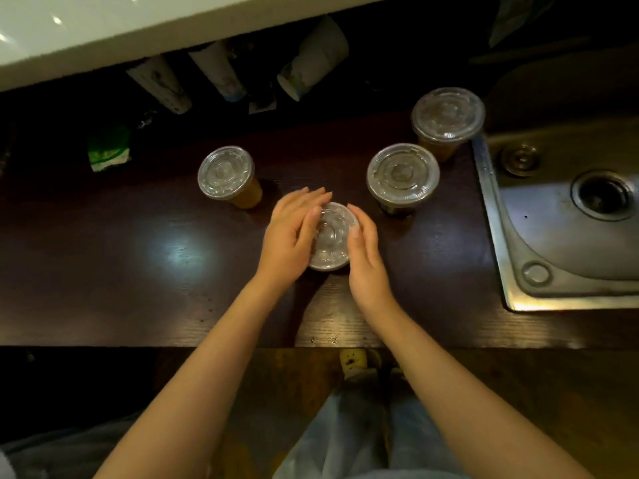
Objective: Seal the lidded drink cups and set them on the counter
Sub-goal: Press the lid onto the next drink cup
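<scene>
A drink cup with a clear plastic lid (pixel 331 236) stands in the middle of the dark wooden counter (pixel 138 288). My left hand (pixel 294 233) lies against the lid's left rim, thumb on top. My right hand (pixel 364 254) touches the right rim with its fingers spread. Three more lidded cups stand behind: one with amber drink at the left (pixel 226 174), one at the right (pixel 403 174), one farther right (pixel 447 114). The held cup's body is hidden under its lid.
A steel sink (pixel 570 216) with a drain takes up the counter's right end. Stacked paper cups (pixel 311 60) and a green packet (pixel 107 146) lie in the shadow under a white upper ledge (pixel 103 25). My legs and a shoe show below the counter's front edge.
</scene>
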